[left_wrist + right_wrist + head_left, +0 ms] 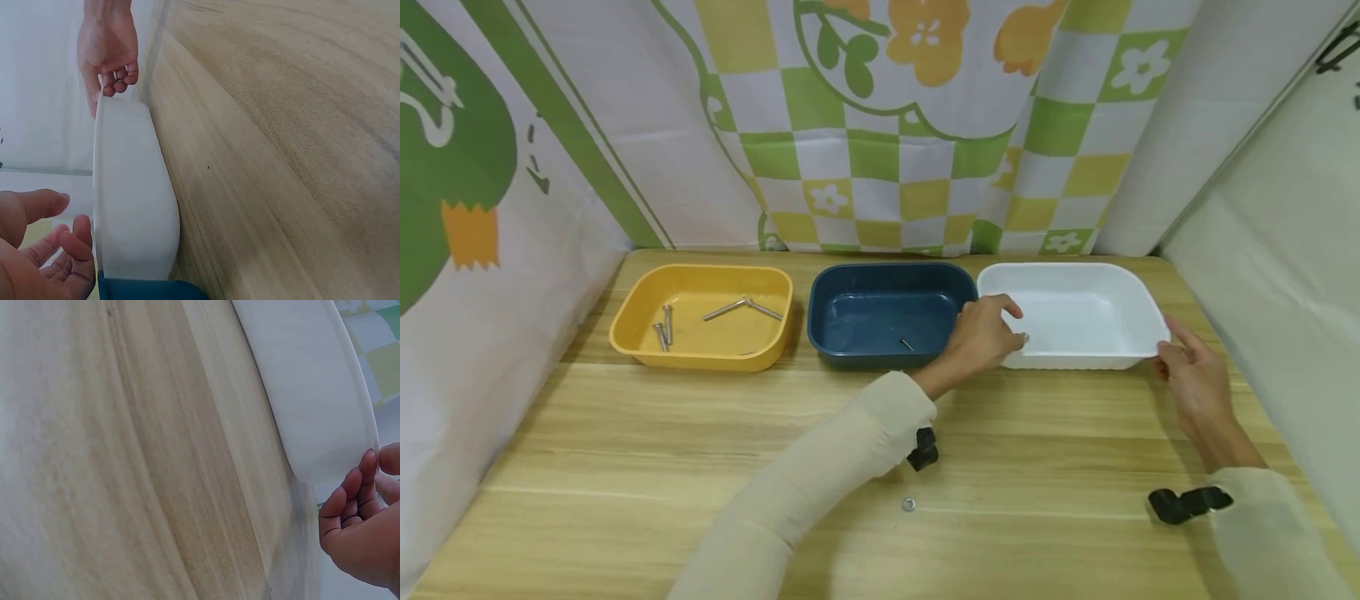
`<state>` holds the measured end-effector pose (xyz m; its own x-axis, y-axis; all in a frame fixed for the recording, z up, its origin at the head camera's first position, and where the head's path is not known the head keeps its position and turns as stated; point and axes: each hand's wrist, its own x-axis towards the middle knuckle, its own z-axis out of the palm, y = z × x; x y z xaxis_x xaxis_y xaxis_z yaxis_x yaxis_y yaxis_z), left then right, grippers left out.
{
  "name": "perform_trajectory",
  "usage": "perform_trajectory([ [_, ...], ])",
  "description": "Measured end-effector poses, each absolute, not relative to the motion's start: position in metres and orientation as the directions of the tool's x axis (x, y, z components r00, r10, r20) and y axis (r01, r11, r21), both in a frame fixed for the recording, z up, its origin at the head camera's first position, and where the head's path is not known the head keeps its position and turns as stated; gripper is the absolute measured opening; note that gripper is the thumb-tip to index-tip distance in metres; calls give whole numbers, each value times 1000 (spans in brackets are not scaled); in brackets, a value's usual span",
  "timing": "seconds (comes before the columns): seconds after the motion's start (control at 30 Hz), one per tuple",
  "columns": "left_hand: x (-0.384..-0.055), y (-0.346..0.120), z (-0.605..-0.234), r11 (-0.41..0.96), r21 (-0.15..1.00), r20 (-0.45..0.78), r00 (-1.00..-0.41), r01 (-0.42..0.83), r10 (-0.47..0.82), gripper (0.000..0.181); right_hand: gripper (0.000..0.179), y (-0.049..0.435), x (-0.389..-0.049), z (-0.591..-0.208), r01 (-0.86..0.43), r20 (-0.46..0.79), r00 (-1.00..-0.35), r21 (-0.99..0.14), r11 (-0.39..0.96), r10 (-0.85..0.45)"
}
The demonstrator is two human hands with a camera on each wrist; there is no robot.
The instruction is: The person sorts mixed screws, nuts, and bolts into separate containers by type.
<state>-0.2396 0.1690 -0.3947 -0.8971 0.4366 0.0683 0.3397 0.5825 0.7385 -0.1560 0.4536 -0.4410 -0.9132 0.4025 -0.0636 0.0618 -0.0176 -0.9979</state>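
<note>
A white tray stands at the right of a row of trays. Over its left end is my left hand, thumb and fingers spread apart. Close to those fingertips shows a small shiny metal piece, perhaps a nut; whether a finger touches it I cannot tell. In the left wrist view a gap separates the thumb from the curved fingers of the left hand. My right hand pinches the tray's right rim, and the right wrist view shows thumb and fingertips of that hand at the edge.
A dark blue tray with one short screw sits in the middle, touching or nearly touching the white one. The yellow tray at left contains several long bolts. A nut lies on the wooden table in front.
</note>
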Motion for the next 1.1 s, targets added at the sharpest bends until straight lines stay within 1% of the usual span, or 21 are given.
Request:
perform_trajectory([
  [0.13, -237, 157, -392, 507, 792, 69, -875, 340, 479, 35, 57, 454, -156, -441, 74, -78, -919, -997, -24, 386],
  [0.23, -234, 147, -389, 476, 813, 67, -865, 336, 498, 45, 58, 453, -158, -439, 76, -86, -921, -996, -41, 381],
  [0.4, -230, 130, -383, 468, 815, 68, -859, 341, 508, 60, 59, 452, -160, -438, 57, -92, -915, -993, -99, 392],
  [0.53, -227, 115, -380, 479, 810, 55, -857, 338, 512, 66, 60, 451, -160, -439, 62, -109, -913, -990, -128, 394],
  [0.6, -225, 109, -379, 485, 808, 48, -857, 335, 512, 68, 60, 450, -161, -439, 73, -114, -915, -990, -117, 386],
  [0.73, -219, 99, -379, 479, 819, 14, -844, 317, 535, 72, 60, 452, -162, -436, 94, -121, -922, -991, -92, 368],
  [0.93, -207, 81, -381, 465, 841, -69, -798, 275, 598, 80, 61, 453, -167, -430, 130, -135, -926, -991, -37, 353],
  [1.1, -193, 62, -388, 488, 836, -147, -754, 252, 641, 86, 61, 448, -163, -432, 163, -172, -917, -985, -55, 361],
])
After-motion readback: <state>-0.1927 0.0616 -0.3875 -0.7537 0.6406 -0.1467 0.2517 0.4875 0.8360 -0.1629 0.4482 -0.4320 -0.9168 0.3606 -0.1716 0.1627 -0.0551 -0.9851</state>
